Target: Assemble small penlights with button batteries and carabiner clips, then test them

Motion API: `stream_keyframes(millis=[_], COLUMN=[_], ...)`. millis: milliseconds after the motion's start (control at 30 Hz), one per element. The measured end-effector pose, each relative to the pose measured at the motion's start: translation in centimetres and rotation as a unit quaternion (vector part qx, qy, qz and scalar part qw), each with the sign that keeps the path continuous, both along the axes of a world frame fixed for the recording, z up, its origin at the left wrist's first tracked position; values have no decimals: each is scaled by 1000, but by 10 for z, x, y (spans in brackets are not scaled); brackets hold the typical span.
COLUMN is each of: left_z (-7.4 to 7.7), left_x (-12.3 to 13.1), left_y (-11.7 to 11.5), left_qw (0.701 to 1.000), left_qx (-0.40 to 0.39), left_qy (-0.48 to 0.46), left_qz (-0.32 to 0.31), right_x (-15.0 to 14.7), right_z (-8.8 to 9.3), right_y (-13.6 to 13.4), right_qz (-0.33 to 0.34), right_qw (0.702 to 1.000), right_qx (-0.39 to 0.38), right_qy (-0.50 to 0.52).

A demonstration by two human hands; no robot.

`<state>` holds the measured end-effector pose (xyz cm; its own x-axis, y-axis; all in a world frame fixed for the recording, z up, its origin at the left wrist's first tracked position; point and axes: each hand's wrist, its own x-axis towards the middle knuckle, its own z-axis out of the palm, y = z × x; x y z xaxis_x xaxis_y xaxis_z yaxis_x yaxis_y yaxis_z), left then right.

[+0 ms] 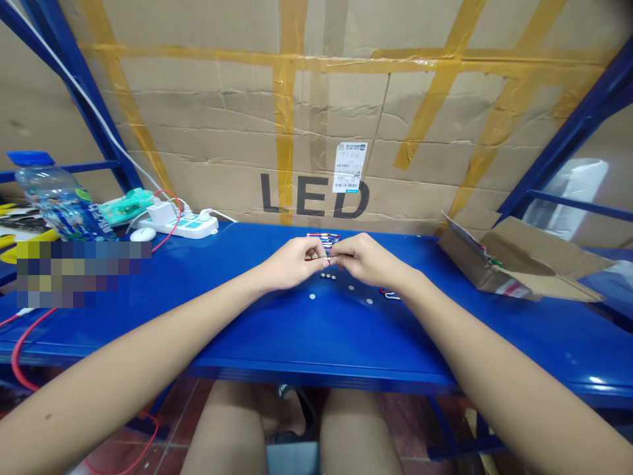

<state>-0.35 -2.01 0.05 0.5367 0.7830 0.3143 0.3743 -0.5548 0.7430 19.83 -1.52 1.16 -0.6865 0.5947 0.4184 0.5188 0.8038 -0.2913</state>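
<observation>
My left hand (295,264) and my right hand (364,260) meet fingertip to fingertip just above the blue table (277,330). Pinched between them is a small, slim red-and-silver piece (310,260), mostly covered by the fingers; its kind is too small to make out. Right behind the hands lies a row of slim, shiny coloured tubes (324,236). Several tiny round metal pieces like button cells (328,276) sit just in front of the fingers. Small pale discs (312,297) are scattered nearer to me. Beside my right forearm are red and silver carabiner-like clips (390,294).
An open cardboard box (487,277) stands at the right. On the left are a water bottle (62,198), a white power strip (190,226), a white rounded case (143,235) and a red cable (24,349). A large taped carton (222,132) walls off the back.
</observation>
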Motion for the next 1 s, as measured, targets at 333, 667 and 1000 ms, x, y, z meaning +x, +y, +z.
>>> stream_keyframes(millis=[333, 667, 1000], left_z=[0, 3, 5], left_x=[1, 7, 7], left_y=[-9, -1, -6], left_qw=[961, 986, 998], left_qx=[256, 102, 11], left_qy=[108, 115, 48], left_qz=[11, 66, 45], right_x=[2, 4, 4], right_z=[0, 4, 2], right_y=[5, 1, -1], right_qz=[-24, -8, 2], right_qw=[992, 998, 997], right_qx=[-105, 64, 79], right_qy=[64, -1, -24])
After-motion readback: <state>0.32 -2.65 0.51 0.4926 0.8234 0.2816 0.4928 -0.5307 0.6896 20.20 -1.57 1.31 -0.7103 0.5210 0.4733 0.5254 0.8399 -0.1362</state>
